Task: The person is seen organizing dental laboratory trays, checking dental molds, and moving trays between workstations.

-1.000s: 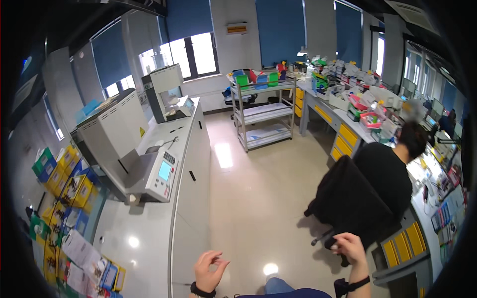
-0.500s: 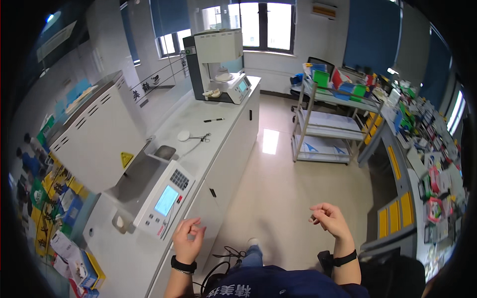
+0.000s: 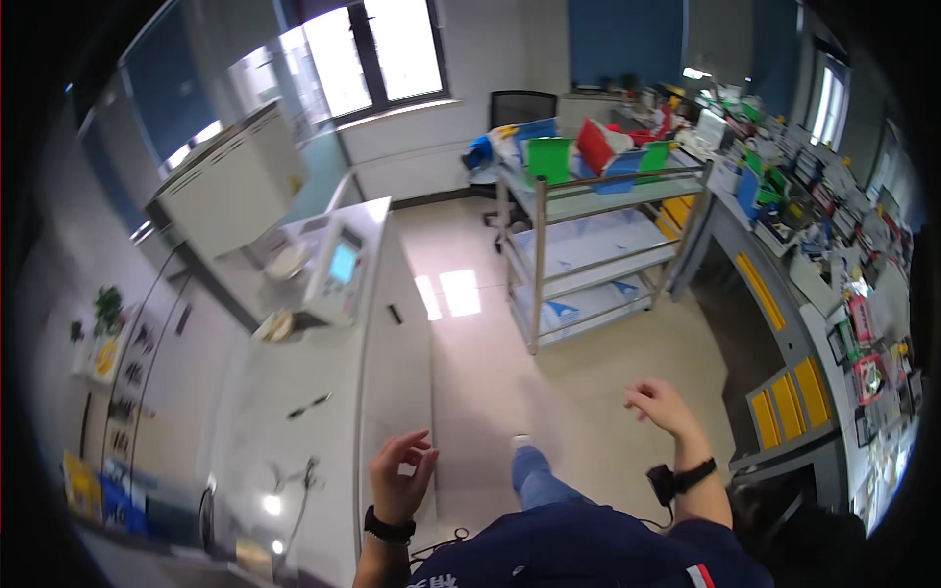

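Note:
My left hand hovers at the near edge of the white counter, fingers loosely curled, thumb apart, nothing in it. Over the floor to the right, my right hand hangs with bent, relaxed fingers and looks empty. A pair of metal tongs lies on the counter left of my left hand, and a dark pen is farther back. Beyond the pen stands a white benchtop furnace with a lit panel. Small pale pieces sit at its front.
A metal three-tier cart carries green, red and blue bins. Behind it is a black office chair. Along the right runs a cluttered workbench with yellow drawers. Dark cables lie near my feet.
My view has swung right and moved forward along the counter, so the nearer furnace has left the picture. The cart is closer. Both hands stay raised and empty.

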Available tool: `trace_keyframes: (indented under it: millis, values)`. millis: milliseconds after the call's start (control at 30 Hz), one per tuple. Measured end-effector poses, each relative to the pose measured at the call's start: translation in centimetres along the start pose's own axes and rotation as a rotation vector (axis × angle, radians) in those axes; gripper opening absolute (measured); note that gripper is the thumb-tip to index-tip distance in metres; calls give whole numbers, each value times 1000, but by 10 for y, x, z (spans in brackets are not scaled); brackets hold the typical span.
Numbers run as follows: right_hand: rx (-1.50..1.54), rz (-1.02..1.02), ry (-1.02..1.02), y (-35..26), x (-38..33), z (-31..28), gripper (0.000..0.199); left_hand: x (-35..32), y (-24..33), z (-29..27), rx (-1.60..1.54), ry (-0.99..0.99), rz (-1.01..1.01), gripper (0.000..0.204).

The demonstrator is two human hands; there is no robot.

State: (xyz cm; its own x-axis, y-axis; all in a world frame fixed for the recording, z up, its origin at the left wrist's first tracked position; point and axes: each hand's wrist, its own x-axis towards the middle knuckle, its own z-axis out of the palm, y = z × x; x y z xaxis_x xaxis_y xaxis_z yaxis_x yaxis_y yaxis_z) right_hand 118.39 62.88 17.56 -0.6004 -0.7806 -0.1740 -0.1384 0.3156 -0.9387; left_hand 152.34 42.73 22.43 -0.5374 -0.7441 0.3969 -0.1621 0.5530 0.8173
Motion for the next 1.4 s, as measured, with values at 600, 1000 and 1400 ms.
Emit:
trace_keyframes:
  millis: [600,1000,1400]
  values:
    - [-991,-384,1022,-93,571,30,28,522,-160,154,-603,-329,-156,18]
    - [-872,172,1380,-117,549,41,41,863,-224,325,-712,-435,-54,23]
    - [-869,651,2067,-106,591,65,33,988,-225,506,-501,-1551,265,25]
